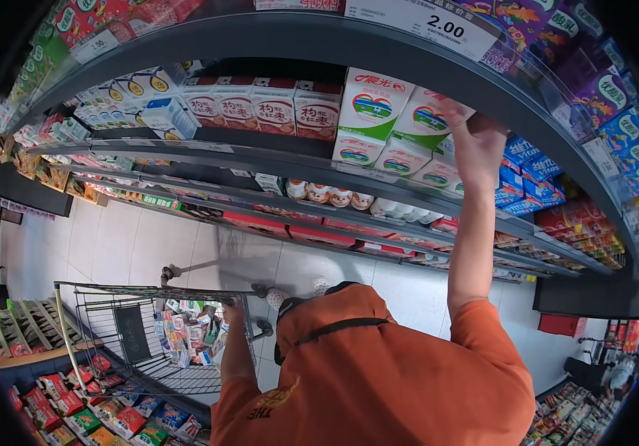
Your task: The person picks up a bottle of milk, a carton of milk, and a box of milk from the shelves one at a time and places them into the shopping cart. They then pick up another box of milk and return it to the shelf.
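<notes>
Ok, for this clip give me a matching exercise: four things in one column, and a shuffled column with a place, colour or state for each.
Things
1. Right hand
2. Shirt
3. Left hand
4. Shopping cart

Place, colour or state
A. at the cart's edge
B. standing on the floor, packages inside
C. up at the white-and-green cartons on the shelf
D. orange

Pairs: 1-C, 2-D, 3-A, 4-B

Hands (477, 143) apart, right arm (473, 230) outstretched

Dk shelf (260, 140) w/ wht ctns (373, 106)
</notes>
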{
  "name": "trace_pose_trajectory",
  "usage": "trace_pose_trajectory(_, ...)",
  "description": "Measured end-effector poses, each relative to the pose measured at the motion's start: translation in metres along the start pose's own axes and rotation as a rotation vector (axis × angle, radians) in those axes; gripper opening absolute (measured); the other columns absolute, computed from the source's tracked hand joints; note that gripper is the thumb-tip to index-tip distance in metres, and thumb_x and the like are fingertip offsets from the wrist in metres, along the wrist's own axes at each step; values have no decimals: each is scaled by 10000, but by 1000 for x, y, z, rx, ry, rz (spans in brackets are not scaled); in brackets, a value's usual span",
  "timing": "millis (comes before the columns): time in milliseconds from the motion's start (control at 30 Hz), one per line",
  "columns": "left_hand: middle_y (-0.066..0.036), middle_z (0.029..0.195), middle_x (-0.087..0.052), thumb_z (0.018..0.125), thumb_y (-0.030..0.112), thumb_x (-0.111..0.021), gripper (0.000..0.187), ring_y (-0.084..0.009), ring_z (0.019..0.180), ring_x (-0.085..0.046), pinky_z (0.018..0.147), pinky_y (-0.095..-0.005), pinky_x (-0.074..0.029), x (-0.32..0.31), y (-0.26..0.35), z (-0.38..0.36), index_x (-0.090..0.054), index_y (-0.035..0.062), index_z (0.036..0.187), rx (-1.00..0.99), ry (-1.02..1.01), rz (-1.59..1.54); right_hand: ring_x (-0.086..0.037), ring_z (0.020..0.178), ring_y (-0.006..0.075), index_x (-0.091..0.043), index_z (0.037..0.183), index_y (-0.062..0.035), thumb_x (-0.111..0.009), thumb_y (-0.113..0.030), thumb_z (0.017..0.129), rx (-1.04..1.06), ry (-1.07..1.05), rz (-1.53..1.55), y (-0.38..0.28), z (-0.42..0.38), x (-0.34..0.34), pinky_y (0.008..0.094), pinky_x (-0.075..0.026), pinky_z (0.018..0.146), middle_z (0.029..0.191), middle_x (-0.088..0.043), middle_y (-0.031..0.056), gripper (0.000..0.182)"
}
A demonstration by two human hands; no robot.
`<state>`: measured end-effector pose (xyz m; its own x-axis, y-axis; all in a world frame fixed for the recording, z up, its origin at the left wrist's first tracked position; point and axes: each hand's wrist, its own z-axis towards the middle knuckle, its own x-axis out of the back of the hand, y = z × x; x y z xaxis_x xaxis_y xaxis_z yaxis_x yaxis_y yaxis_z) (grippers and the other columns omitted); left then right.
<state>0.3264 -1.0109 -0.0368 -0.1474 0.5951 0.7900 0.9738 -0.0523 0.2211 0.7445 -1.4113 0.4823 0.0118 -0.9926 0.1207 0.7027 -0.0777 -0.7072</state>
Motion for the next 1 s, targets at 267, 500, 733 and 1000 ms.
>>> trace_pose_trajectory(267,-312,1397,-419,810,538,-646,943,-472,1302,-403,1075,-551,-316,-3,-6,4,-186,119,1518,-15,-19,8,-557,1096,188,-550,1231,42,-727,-33,841,-103,-47,21,5,-2,10,318,-407,969,1182,-607,113,435)
trace_pose_trajectory(500,-285,1309,-532,737,187,-665,790,-433,1218,-523,1048,-458,-407,-28,-22,27,-323,3,1425,-208,-19,113,-586,978,175,-519,1217,47,-694,-61,892,12,349,-318,-13,-71,-18,286,-480,840,1156,-605,134,385)
trace_pose_trajectory(733,-265,1416,-415,778,407,-685,1039,-441,1346,-359,1085,-574,-284,26,20,-46,-38,146,1547,77,-147,-105,-570,928,166,-572,1142,50,-619,-2,923,-90,-97,-124,-29,-171,-110,278,-484,787,1118,-620,136,230)
trace_pose_trajectory(1000,-323,1221,-584,879,481,-596,727,-412,1164,-572,1005,-419,-431,44,-18,-40,-484,-64,1347,-125,-56,-646,-571,1008,190,-614,1040,29,-648,-28,900,-207,-453,-15,-48,-200,-212,311,-441,883,1091,-620,125,155)
